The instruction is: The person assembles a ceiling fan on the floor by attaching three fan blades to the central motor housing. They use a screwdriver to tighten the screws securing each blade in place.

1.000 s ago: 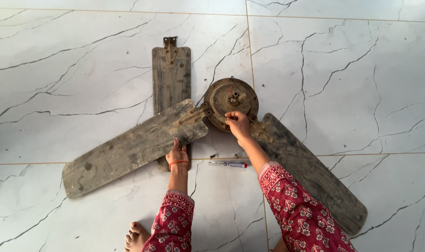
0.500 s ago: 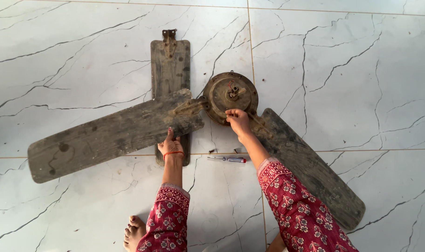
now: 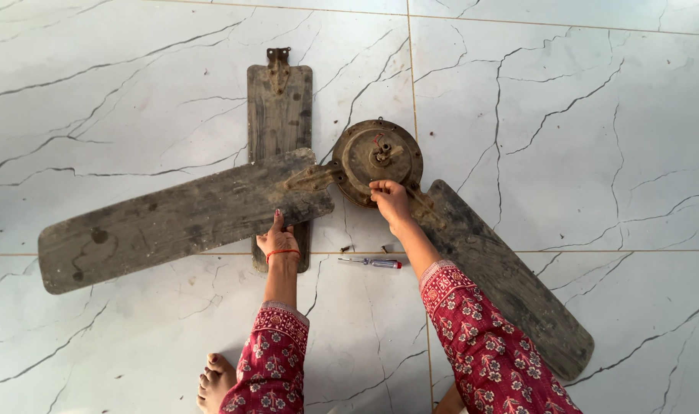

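Left hand (image 3: 277, 239) flat on long blade (image 3: 184, 218), no grip. Right hand (image 3: 390, 201) grasping motor hub (image 3: 378, 159) rim. Risk: blade pivots, pinches fingers; loose screws (image 3: 365, 248) below right grip scatter.

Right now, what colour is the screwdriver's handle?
Red handle on the screwdriver, lying on the floor between the arms; head view.

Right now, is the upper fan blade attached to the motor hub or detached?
Detached. The upper blade lies apart from the hub, its bracket end pointing away, partly under the left blade.
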